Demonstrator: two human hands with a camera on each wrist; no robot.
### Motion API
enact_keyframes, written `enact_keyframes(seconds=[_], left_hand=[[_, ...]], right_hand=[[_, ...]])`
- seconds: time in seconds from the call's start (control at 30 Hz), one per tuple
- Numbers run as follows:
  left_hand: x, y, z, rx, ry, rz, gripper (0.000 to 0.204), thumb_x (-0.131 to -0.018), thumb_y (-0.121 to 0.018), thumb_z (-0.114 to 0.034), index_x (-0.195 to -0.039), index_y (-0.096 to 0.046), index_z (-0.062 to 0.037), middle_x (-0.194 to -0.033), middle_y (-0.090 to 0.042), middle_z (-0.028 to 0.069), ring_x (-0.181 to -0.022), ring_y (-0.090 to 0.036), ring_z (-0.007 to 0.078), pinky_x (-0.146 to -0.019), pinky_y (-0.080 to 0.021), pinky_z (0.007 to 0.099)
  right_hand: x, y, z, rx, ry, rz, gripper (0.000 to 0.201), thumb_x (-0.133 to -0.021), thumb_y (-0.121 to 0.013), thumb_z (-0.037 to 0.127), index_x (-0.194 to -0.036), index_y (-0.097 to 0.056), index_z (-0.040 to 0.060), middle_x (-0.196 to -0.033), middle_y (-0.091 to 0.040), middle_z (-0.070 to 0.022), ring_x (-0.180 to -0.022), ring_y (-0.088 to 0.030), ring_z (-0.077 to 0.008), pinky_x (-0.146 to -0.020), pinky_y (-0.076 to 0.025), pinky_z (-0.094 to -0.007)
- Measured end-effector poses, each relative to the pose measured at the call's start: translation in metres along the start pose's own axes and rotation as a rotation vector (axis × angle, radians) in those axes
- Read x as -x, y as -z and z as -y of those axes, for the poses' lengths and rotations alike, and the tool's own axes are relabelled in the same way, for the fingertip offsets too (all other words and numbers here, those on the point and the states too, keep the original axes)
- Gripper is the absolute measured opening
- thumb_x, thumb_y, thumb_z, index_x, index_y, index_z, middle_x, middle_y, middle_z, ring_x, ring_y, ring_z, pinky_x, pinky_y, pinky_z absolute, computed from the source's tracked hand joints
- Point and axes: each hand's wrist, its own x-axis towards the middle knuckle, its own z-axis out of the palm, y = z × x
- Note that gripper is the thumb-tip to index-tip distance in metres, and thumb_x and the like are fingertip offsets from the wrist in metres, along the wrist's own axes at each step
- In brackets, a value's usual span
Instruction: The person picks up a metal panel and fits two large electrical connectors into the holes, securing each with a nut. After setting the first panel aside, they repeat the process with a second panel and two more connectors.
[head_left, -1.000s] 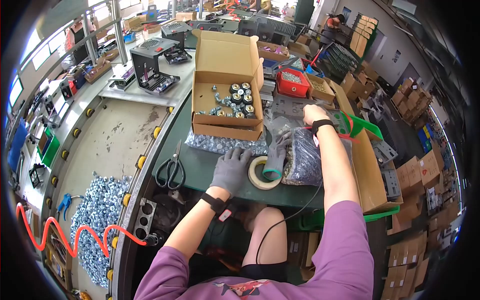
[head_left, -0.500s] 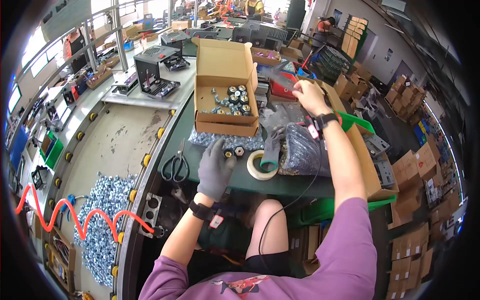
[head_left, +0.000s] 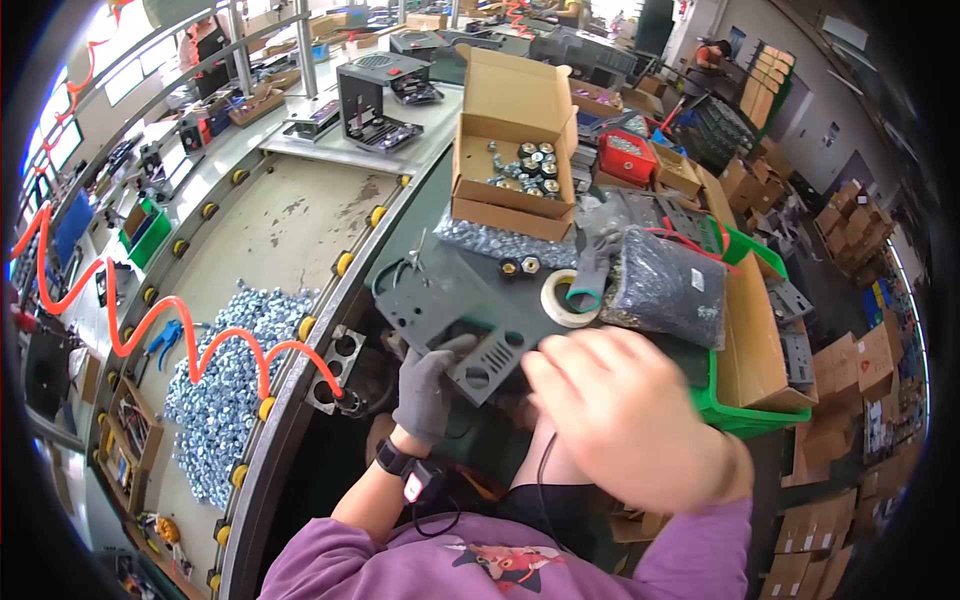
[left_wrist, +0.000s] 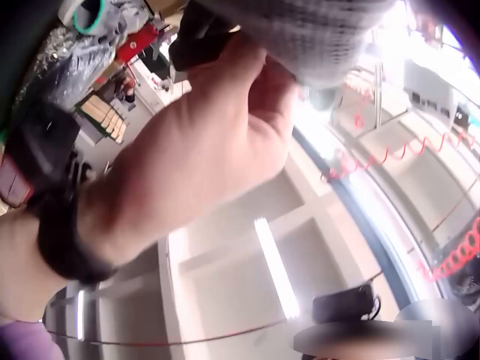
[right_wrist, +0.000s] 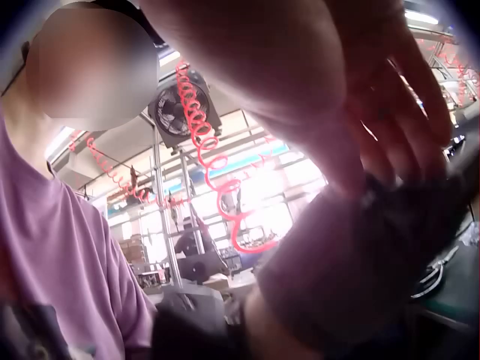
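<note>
A grey perforated metal plate (head_left: 450,300) lies tilted over the near edge of the green table (head_left: 420,215). My left hand (head_left: 445,360), in a grey glove, grips the plate's near edge with its thumb on top. My bare right hand (head_left: 545,365) is blurred close to the camera; its curled fingers meet the plate's right end. Two black-and-brass nuts (head_left: 520,266) sit on the table just beyond the plate. The left wrist view shows mostly my bare right forearm (left_wrist: 187,150). In the right wrist view, my right fingers (right_wrist: 390,112) curl over a dark blur.
An open carton (head_left: 515,170) of fittings stands behind a clear bag of nuts (head_left: 490,240). A tape roll (head_left: 562,298), a spare glove (head_left: 592,262) and a dark bag of hardware (head_left: 670,285) lie to the right. Loose nuts (head_left: 235,360) and a red coiled hose (head_left: 150,320) are on the left.
My right hand came back from the far stack with the grey plate, down to the near table edge. My left hand left the two nuts and took hold of the plate.
</note>
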Motion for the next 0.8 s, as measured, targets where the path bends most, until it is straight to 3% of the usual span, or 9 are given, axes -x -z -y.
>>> enact_keyframes(seconds=[0.23,0.3,0.37,0.4,0.47,0.5,0.57,0.73,0.8], left_hand=[[-0.012,0.021,0.002,0.025,0.266,-0.073,0.036,-0.092,-0.048,-0.016,-0.124,-0.050,0.0014,-0.110,-0.063,0.0149,-0.102,-0.063,0.0245,-0.087,-0.053,0.0360],[-0.022,0.055,0.028,-0.188,-0.013,0.030,0.043,-0.091,-0.056,-0.017,-0.127,-0.046,0.0039,-0.117,-0.060,0.0189,-0.105,-0.059,0.0280,-0.089,-0.050,0.0367],[-0.012,0.033,0.019,-0.045,-0.069,-0.001,0.036,-0.083,-0.062,-0.004,-0.118,-0.056,0.0043,-0.110,-0.061,0.0114,-0.095,-0.062,0.0210,-0.082,-0.051,0.0273],[-0.012,0.033,0.012,0.211,0.062,0.092,0.035,-0.082,-0.061,0.003,-0.116,-0.055,0.0074,-0.112,-0.060,0.0115,-0.101,-0.060,0.0184,-0.085,-0.049,0.0253],[-0.006,0.025,0.013,-0.196,-0.045,0.017,0.044,-0.082,-0.055,0.004,-0.125,-0.046,0.0091,-0.117,-0.058,0.0141,-0.106,-0.058,0.0178,-0.090,-0.048,0.0261],[-0.003,0.012,0.008,-0.127,-0.033,-0.032,0.047,-0.083,-0.054,0.004,-0.128,-0.043,0.0089,-0.118,-0.058,0.0149,-0.107,-0.057,0.0177,-0.092,-0.048,0.0265],[-0.008,0.031,0.025,-0.121,-0.010,-0.129,0.056,-0.085,-0.051,0.002,-0.138,-0.035,0.0057,-0.123,-0.055,0.0169,-0.107,-0.060,0.0238,-0.089,-0.054,0.0331],[-0.008,0.046,0.040,-0.283,-0.095,-0.133,0.066,-0.089,-0.055,-0.004,-0.146,-0.022,0.0016,-0.123,-0.054,0.0161,-0.100,-0.063,0.0246,-0.080,-0.056,0.0331],[-0.006,0.029,0.027,-0.182,-0.016,-0.231,0.066,-0.092,-0.053,-0.006,-0.148,-0.019,0.0012,-0.123,-0.054,0.0151,-0.100,-0.062,0.0227,-0.077,-0.057,0.0323]], right_hand=[[0.007,0.079,0.037,0.322,0.108,0.042,0.022,-0.069,-0.066,0.002,-0.089,-0.066,-0.0066,-0.094,-0.066,-0.0176,-0.059,-0.055,-0.0144,-0.043,-0.039,-0.0230],[0.006,0.087,0.040,0.210,0.047,0.213,0.022,-0.070,-0.065,0.004,-0.089,-0.065,-0.0071,-0.088,-0.065,-0.0159,-0.062,-0.057,-0.0166,-0.044,-0.039,-0.0230],[0.009,0.035,0.043,0.283,-0.066,-0.359,0.019,-0.073,-0.064,0.008,-0.083,-0.065,-0.0080,-0.082,-0.062,-0.0142,-0.060,-0.053,-0.0178,-0.043,-0.036,-0.0230],[0.011,0.038,0.044,0.280,-0.029,-0.224,0.019,-0.069,-0.064,0.009,-0.079,-0.064,-0.0075,-0.080,-0.060,-0.0143,-0.059,-0.052,-0.0184,-0.043,-0.037,-0.0240],[0.002,0.059,0.019,0.238,0.261,0.050,0.021,-0.058,-0.065,0.013,-0.067,-0.062,-0.0057,-0.073,-0.056,-0.0144,-0.058,-0.048,-0.0189,-0.043,-0.037,-0.0268],[-0.015,0.091,0.029,0.029,0.010,0.134,0.023,-0.056,-0.065,0.015,-0.067,-0.062,-0.0055,-0.068,-0.053,-0.0127,-0.057,-0.046,-0.0166,-0.042,-0.034,-0.0271],[-0.025,0.074,0.036,0.017,0.067,0.384,0.023,-0.055,-0.066,0.016,-0.065,-0.062,-0.0052,-0.062,-0.048,-0.0087,-0.056,-0.045,-0.0149,-0.041,-0.031,-0.0264],[-0.036,-0.014,0.007,-0.291,-0.035,0.214,0.010,-0.071,-0.061,0.015,-0.073,-0.059,0.0059,-0.066,-0.058,-0.0104,-0.059,-0.063,-0.0234,-0.048,-0.050,-0.0374],[-0.031,-0.091,-0.051,-0.248,-0.214,0.175,0.016,-0.069,-0.068,0.017,-0.075,-0.064,0.0030,-0.079,-0.064,-0.0134,-0.080,-0.066,-0.0287,-0.069,-0.055,-0.0405]])
